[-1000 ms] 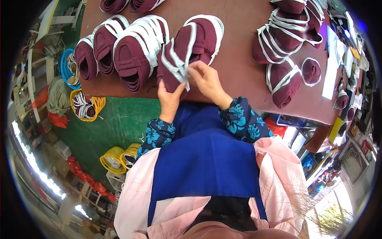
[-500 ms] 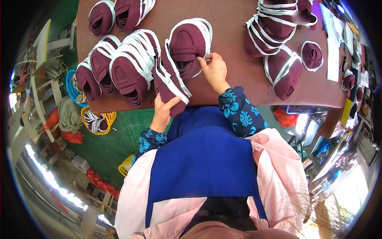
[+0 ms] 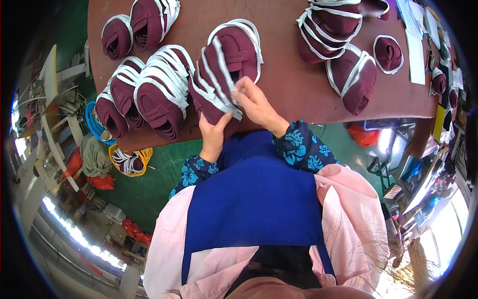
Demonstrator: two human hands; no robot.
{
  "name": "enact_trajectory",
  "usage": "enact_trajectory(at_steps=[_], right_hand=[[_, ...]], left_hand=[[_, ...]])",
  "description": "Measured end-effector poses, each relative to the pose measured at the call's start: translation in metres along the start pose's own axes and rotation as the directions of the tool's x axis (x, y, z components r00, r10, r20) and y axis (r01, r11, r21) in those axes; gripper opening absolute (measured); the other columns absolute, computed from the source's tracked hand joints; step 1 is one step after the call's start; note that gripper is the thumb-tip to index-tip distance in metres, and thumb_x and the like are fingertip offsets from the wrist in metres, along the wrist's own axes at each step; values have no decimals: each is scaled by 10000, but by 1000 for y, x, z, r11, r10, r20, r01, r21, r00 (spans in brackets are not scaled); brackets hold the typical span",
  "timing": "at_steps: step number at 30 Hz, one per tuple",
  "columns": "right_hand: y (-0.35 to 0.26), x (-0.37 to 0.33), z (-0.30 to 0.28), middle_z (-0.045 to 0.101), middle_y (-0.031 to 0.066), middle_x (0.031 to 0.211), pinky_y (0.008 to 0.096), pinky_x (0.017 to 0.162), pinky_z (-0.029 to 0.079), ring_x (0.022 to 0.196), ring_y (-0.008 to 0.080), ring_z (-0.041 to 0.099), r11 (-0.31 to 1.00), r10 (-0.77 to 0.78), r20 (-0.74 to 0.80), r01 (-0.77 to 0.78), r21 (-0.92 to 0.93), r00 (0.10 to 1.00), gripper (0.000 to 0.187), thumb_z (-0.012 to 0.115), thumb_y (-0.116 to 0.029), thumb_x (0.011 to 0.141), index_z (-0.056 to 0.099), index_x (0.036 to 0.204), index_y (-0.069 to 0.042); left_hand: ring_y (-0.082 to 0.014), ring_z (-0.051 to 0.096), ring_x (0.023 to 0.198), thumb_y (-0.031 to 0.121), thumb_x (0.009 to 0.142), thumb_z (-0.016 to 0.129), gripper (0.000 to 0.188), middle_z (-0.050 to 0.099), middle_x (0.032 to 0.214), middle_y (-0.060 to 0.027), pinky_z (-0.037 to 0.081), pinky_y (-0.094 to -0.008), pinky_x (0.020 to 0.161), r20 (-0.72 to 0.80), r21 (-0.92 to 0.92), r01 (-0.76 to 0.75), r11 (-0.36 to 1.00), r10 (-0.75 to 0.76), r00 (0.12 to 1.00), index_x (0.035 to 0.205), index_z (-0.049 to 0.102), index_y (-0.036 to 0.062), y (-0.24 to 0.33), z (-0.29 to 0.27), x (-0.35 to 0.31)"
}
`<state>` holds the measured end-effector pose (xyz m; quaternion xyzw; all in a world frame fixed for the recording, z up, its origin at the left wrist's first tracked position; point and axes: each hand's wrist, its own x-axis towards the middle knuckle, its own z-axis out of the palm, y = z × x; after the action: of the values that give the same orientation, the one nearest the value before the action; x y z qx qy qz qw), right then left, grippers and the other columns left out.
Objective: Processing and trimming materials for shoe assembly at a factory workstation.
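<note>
Near the table's front edge, my left hand (image 3: 213, 133) grips the lower end of a small nested bundle of maroon shoe uppers (image 3: 209, 82) with white toothed edging, thumb on top. My right hand (image 3: 256, 103) is at the bundle's right side, its fingers bent together against the white edging; whether they pinch the edge is hard to make out. Behind the bundle lies another maroon shoe upper (image 3: 241, 47), toe pointing away, partly covered by it. To the left, close beside the bundle, stands a thick stack of nested uppers (image 3: 162, 94).
More uppers (image 3: 148, 22) lie at the table's far left, and further stacks (image 3: 331, 30) at the right with a single rolled upper (image 3: 388, 54). White papers (image 3: 416, 55) line the right edge. Below the table's left front corner, a yellow basket (image 3: 144, 162) holds white-edged pieces.
The bundle in my left hand has tipped up and now covers more of the upper behind it. My right hand has moved down and left, from that upper to the bundle's edge.
</note>
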<state>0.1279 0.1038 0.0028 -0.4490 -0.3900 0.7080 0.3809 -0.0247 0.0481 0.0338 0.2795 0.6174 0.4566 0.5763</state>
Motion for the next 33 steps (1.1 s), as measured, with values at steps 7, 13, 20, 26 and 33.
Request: enact_trajectory(at_steps=[7, 13, 20, 26, 33], right_hand=[[7, 53, -58, 660, 110, 878, 313, 676, 532, 734, 175, 647, 927, -235, -637, -28, -374, 734, 228, 716, -145, 891, 601, 1008, 14], [27, 66, -67, 645, 149, 860, 386, 656, 503, 703, 240, 641, 723, -356, -409, -29, -690, 840, 179, 718, -153, 871, 616, 935, -20], [-2, 15, -1, 644, 80, 721, 280, 593, 467, 660, 129, 616, 998, 48, -44, -46, 31, 998, 87, 561, -125, 1000, 562, 999, -38], [-6, 35, -41, 656, 92, 907, 283, 691, 514, 794, 144, 626, 979, -136, -654, -3, -206, 744, 263, 653, -174, 959, 564, 1126, 8], [23, 22, -45, 621, -4, 853, 229, 731, 458, 807, 78, 560, 993, 116, -484, -94, 69, 867, 222, 704, -156, 927, 653, 1048, 23]], left_hand=[[-216, 615, 1137, -9, 849, 670, 526, 616, 1259, -109, 475, -366, 1021, 59, -398, 295, 869, -296, 953, 1347, 501, -15, 1, -38, 7], [-212, 614, 1139, -20, 853, 680, 541, 625, 1246, -114, 475, -356, 1020, 75, -143, 135, 981, -125, 989, 1359, 488, -9, 4, -23, 4], [-171, 617, 1086, -26, 791, 765, 552, 633, 1205, -88, 481, -321, 974, 92, 129, -59, 990, 48, 995, 1295, 541, -2, -3, -15, 10], [-222, 618, 1126, -20, 806, 729, 602, 609, 1257, -126, 482, -354, 1003, 48, -144, 160, 977, -155, 987, 1355, 481, -15, 10, -29, 14], [-209, 628, 1102, -13, 804, 743, 591, 625, 1236, -119, 483, -346, 998, 130, -114, 247, 962, -232, 964, 1340, 496, -23, 3, -39, 16]])
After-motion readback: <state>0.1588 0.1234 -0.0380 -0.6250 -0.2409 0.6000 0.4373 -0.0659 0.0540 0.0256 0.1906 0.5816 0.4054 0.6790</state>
